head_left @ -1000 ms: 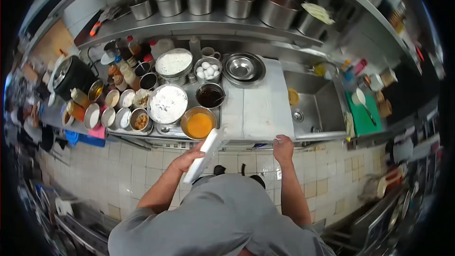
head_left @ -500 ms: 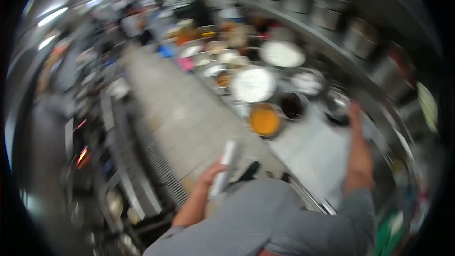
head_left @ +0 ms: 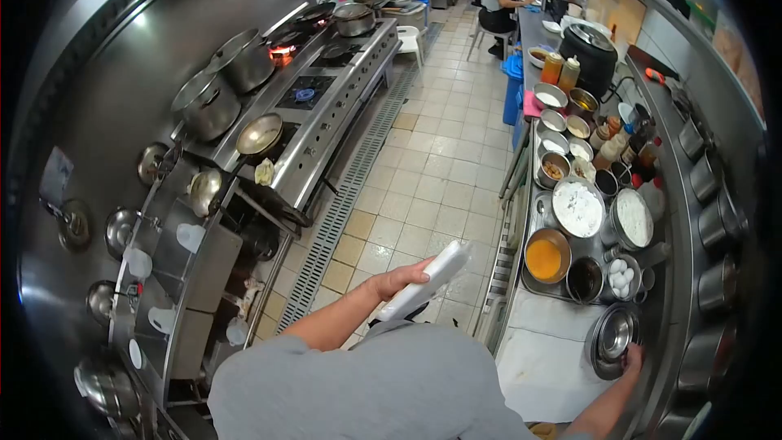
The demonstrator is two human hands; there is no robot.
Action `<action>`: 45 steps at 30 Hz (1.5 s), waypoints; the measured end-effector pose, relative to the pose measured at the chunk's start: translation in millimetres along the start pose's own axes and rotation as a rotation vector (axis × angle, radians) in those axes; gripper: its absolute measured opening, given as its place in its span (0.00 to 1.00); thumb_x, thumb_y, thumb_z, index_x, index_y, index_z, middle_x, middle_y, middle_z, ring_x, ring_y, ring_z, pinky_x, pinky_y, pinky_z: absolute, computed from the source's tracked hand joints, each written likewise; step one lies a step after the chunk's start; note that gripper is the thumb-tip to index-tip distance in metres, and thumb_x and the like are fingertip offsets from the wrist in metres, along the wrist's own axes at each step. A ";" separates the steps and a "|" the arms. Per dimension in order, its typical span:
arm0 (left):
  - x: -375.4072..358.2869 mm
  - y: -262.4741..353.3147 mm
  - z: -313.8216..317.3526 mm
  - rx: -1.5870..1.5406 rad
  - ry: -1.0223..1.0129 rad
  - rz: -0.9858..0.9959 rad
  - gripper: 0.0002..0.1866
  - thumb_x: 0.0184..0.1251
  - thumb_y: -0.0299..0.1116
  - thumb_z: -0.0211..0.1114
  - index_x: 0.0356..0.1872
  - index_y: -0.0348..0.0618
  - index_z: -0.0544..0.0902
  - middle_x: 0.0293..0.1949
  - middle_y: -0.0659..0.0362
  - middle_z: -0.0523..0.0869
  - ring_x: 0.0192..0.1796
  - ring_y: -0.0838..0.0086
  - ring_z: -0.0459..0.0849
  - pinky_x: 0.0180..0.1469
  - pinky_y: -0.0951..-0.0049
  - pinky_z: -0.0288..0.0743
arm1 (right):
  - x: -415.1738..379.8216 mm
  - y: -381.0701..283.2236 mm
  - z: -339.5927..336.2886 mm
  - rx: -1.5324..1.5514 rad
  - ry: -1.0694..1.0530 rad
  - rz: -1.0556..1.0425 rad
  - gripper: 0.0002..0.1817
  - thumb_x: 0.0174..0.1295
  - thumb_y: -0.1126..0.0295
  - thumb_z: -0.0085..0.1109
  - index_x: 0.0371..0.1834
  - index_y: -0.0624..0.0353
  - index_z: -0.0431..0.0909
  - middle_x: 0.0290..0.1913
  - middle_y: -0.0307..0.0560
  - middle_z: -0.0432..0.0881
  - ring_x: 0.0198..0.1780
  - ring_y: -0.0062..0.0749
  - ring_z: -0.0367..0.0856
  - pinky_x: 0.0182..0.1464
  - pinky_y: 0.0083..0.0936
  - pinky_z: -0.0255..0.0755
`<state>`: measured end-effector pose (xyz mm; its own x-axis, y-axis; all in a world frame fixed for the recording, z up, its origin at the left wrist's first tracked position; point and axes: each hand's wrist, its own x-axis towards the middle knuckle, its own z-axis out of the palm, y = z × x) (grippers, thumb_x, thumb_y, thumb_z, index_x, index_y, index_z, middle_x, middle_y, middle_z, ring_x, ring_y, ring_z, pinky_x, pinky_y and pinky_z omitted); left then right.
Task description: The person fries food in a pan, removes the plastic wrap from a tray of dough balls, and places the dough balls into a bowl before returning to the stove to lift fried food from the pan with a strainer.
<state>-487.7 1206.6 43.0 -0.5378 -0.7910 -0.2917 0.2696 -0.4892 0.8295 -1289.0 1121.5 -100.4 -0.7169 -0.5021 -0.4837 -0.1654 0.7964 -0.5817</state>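
— Stove [head_left: 318, 90] first: what is seen on it?

— Pots and a pan are set along its burners at the far left, across the tiled floor [head_left: 440, 171] from the steel surface [head_left: 546, 358] on the right.

— And on that surface?

— Two wide bowls of white powder [head_left: 580, 208], a bowl of orange liquid [head_left: 545, 257], a dark sauce and a small pot of eggs [head_left: 622, 276] are lined up.

— Where is the white foam tray [head_left: 428, 279] held?

— It is gripped flat by the left hand [head_left: 395, 281], fingers wrapped over its edge, above the floor beside the surface.

— The right hand [head_left: 632, 356]?

— Its fingers are laid on the rim of the stacked steel bowls [head_left: 612, 338]; whether they are clenched cannot be told.
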 end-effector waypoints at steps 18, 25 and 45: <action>26.0 12.3 -39.2 -0.107 -0.061 -0.002 0.57 0.55 0.61 0.69 0.82 0.54 0.51 0.57 0.54 0.72 0.53 0.68 0.76 0.47 0.66 0.82 | -55.2 -5.1 -51.3 -0.759 1.301 -1.283 0.09 0.63 0.71 0.55 0.41 0.67 0.79 0.47 0.63 0.84 0.52 0.60 0.80 0.58 0.54 0.71; 49.8 18.3 -28.0 -0.041 -0.135 -0.002 0.57 0.56 0.58 0.69 0.83 0.51 0.50 0.61 0.54 0.72 0.57 0.67 0.75 0.52 0.63 0.80 | -156.7 54.0 -53.2 -0.239 1.107 -0.731 0.18 0.61 0.68 0.60 0.50 0.69 0.80 0.54 0.65 0.84 0.59 0.59 0.79 0.65 0.46 0.71; 198.0 -48.1 166.9 0.572 -0.406 -0.059 0.37 0.76 0.43 0.60 0.80 0.41 0.57 0.66 0.50 0.74 0.59 0.69 0.80 0.59 0.68 0.77 | -448.4 -5.7 172.3 0.991 -0.383 -0.248 0.34 0.69 0.64 0.66 0.75 0.55 0.62 0.65 0.51 0.76 0.61 0.29 0.78 0.59 0.32 0.78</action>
<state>-740.5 1134.8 24.8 -0.8243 -0.5150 -0.2353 -0.1713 -0.1692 0.9706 -850.0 1284.1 7.2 -0.4517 -0.8198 -0.3522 0.4666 0.1194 -0.8764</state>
